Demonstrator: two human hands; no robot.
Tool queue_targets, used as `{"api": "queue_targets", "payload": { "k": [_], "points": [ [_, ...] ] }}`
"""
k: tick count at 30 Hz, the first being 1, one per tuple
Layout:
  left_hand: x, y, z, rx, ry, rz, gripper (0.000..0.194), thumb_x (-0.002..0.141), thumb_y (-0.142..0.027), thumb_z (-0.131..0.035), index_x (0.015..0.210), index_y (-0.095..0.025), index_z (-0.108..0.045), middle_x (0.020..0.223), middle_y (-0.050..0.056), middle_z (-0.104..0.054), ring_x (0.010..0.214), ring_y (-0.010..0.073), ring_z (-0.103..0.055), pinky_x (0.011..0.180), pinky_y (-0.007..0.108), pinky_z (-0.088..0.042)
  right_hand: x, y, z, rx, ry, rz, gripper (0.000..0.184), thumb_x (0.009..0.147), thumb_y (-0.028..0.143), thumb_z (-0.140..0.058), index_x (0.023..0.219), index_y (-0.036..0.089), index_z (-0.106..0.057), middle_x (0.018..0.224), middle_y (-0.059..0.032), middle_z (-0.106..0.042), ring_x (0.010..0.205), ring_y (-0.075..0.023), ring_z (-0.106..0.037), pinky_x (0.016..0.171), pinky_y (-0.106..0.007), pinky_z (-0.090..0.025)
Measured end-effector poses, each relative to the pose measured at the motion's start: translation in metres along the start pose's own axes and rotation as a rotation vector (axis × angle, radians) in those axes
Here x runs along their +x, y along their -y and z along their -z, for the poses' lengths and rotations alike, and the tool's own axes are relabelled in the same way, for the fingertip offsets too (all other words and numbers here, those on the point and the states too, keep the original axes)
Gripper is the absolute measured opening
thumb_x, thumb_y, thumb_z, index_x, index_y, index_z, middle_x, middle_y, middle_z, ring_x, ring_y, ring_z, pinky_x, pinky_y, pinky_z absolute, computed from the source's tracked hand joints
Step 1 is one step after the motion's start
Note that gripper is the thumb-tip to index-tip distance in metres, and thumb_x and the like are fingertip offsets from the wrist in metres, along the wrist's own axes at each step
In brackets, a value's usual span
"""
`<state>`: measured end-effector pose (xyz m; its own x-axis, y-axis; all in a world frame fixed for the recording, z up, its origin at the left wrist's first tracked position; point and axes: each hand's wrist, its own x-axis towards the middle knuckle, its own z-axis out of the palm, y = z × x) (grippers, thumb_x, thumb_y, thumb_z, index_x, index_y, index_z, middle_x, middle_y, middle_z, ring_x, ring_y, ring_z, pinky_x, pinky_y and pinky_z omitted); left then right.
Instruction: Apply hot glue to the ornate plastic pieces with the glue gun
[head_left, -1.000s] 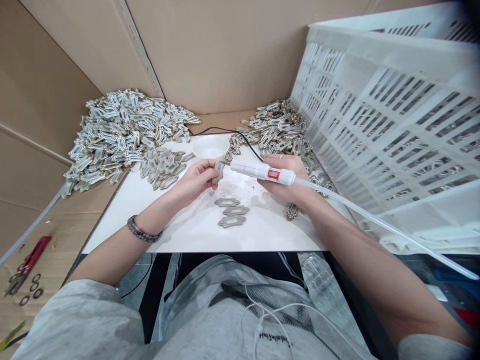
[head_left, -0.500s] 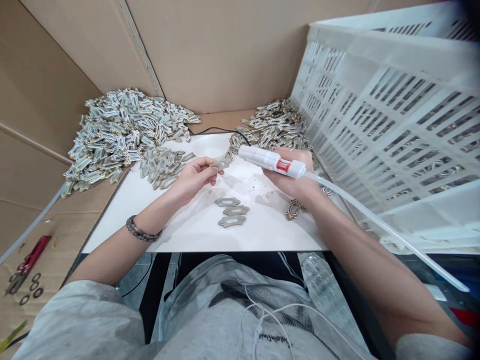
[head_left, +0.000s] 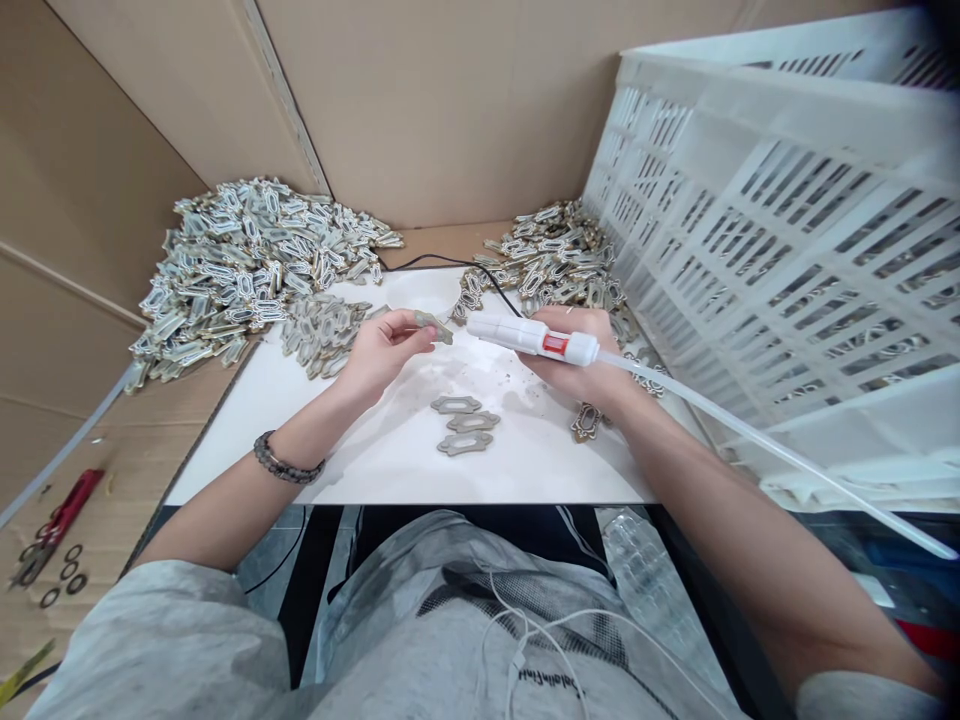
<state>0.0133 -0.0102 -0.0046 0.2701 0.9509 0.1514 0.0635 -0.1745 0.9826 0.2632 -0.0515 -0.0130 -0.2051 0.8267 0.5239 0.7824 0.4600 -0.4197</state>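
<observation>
My left hand (head_left: pixel 384 352) pinches a small grey ornate plate (head_left: pixel 436 327) between thumb and fingers, tilted above the white board. Wrapped round a white hot glue gun (head_left: pixel 514 336) with a red window, my right hand (head_left: pixel 581 378) keeps its nozzle end pointing left, close to the plate but apart from it. A long translucent glue stick (head_left: pixel 720 412) runs out of the gun's back, over my right forearm. Below my hands, three flat grey plates (head_left: pixel 463 442) with oblong openings lie in a short stack-like column. A patterned plate (head_left: pixel 586 422) lies under my right wrist.
A large heap of plates (head_left: pixel 240 260) rises at the back left, with a smaller grey pile (head_left: pixel 322 335) before it. Another heap (head_left: pixel 559 250) stands back right, beside a white slatted crate (head_left: pixel 750 200). A black cable (head_left: pixel 442 258) crosses behind. Red-handled scissors (head_left: pixel 71 510) lie far left.
The plate in my left hand has turned to a different tilt. My right hand has brought the glue gun slightly left and down. The three plates on the board stay put.
</observation>
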Motion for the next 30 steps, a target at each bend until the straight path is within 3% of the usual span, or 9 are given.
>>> {"api": "queue_targets", "payload": {
  "k": [9, 30],
  "points": [
    [-0.002, -0.0025, -0.0028, -0.014, 0.035, 0.023, 0.039, 0.063, -0.046, -0.086, 0.081, -0.013, -0.075, 0.078, 0.006, -0.074, 0.069, 0.0148, -0.066, 0.066, 0.026, -0.057, -0.0006, 0.0, -0.001, 0.054, 0.019, 0.054, 0.031, 0.07, 0.022, -0.057, 0.061, 0.024, -0.028, 0.061, 0.0029, -0.038, 0.055, -0.0135, -0.037, 0.056, -0.031, -0.027],
    [-0.004, -0.0047, -0.0064, -0.033, 0.078, 0.028, 0.046, 0.058, -0.051, -0.089, 0.079, -0.013, -0.075, 0.073, 0.006, -0.073, 0.063, 0.0128, -0.064, 0.066, 0.026, -0.058, -0.0002, 0.0015, -0.0001, -0.089, 0.052, -0.06, 0.026, 0.07, 0.029, -0.055, 0.059, 0.024, -0.031, 0.059, 0.001, -0.041, 0.057, -0.0151, -0.041, 0.058, -0.032, -0.026]
  ]
}}
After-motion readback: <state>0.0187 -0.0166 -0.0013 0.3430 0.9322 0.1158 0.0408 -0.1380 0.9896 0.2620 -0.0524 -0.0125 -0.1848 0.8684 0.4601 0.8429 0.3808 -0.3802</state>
